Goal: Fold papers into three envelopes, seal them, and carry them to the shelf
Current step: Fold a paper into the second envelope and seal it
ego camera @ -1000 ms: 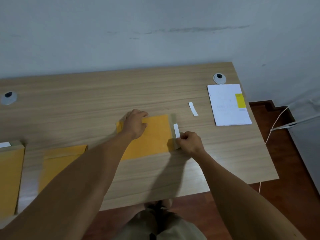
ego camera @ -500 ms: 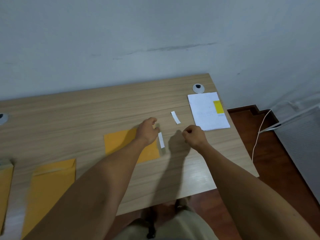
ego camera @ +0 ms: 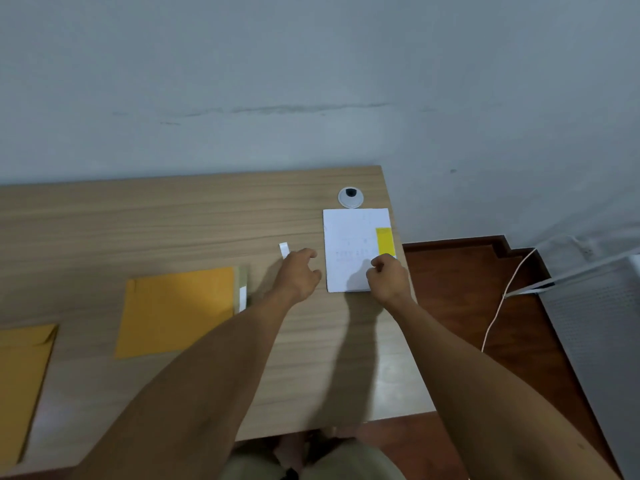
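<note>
A white sheet of paper (ego camera: 348, 244) with a yellow patch lies near the desk's right edge. My right hand (ego camera: 388, 278) rests on its near right corner with fingers curled; whether it pinches the sheet I cannot tell. Just left of the sheet, my left hand (ego camera: 300, 275) hovers with fingers apart and nothing in it. A yellow envelope (ego camera: 176, 310) lies flat in the middle, its flap open to the right with a white strip (ego camera: 242, 297) on it. Another yellow envelope (ego camera: 24, 372) lies at the far left.
A small loose white strip (ego camera: 284, 250) lies beside my left hand. A round cable grommet (ego camera: 350, 197) sits behind the paper. The wooden desk (ego camera: 138, 230) ends at right, with a red-brown floor, a white cable (ego camera: 498, 306) and a grey appliance (ego camera: 602, 341) beyond.
Both hands left the middle envelope and moved right to the white sheet. My view swung right, so the envelopes slid left in the frame.
</note>
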